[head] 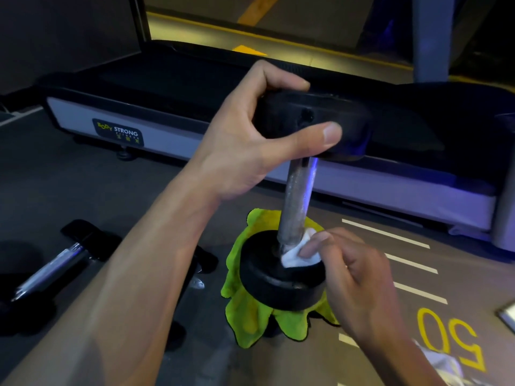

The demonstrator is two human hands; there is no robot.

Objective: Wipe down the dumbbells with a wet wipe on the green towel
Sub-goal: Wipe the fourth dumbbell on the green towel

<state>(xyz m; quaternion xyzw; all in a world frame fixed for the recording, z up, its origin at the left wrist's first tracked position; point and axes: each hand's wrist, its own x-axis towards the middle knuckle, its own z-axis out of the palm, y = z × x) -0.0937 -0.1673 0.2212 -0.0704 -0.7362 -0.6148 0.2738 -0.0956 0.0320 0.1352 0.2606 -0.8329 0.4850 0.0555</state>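
Observation:
A black dumbbell (296,201) stands on end on the crumpled green towel (250,316), its metal handle vertical. My left hand (250,132) grips the upper weight head from the left, thumb across its front. My right hand (351,274) pinches a white wet wipe (295,256) and presses it against the base of the handle, on top of the lower weight head (278,285).
A second dumbbell (53,268) lies on the grey floor at the left, partly behind my left forearm. A treadmill deck (172,140) runs across just behind the towel. White lines and a yellow "50" (451,338) mark the floor at right. A whitish packet (443,366) lies bottom right.

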